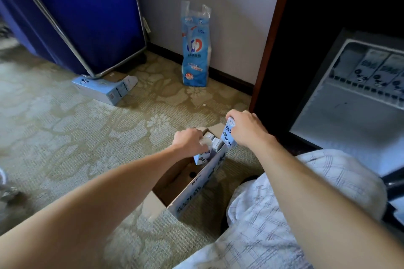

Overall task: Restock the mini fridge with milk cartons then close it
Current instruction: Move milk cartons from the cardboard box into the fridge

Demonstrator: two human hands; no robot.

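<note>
- The left hand (190,141) reaches into the far end of the box (196,188), its fingers curled round the top of the low carton (201,158).
- The low carton stands partly inside the box, against the right wall, with its top above the rim.
- The right hand (246,128) grips the raised carton (228,135) by its upper part, fingers wrapped over the top.
- The raised carton hangs upright, clear of the box, just over its far right corner and between the box and the fridge (341,120).
- More cartons (215,143) sit packed in the far end of the box, behind the low carton; the near end shows bare cardboard.
- The box lies open on the carpet (65,137), just left of the person's checked knee (273,214).
- The fridge is open at the right, its white inner face in view.
- A row of shelf cartons (380,67) stands upright behind a rail in the fridge's upper part.
- A blue bag (195,50) stands upright against the wall (229,6), well beyond the box.
- A blue cart (83,13) fills the upper left, with a flat box (102,89) on the carpet at its foot.
</note>
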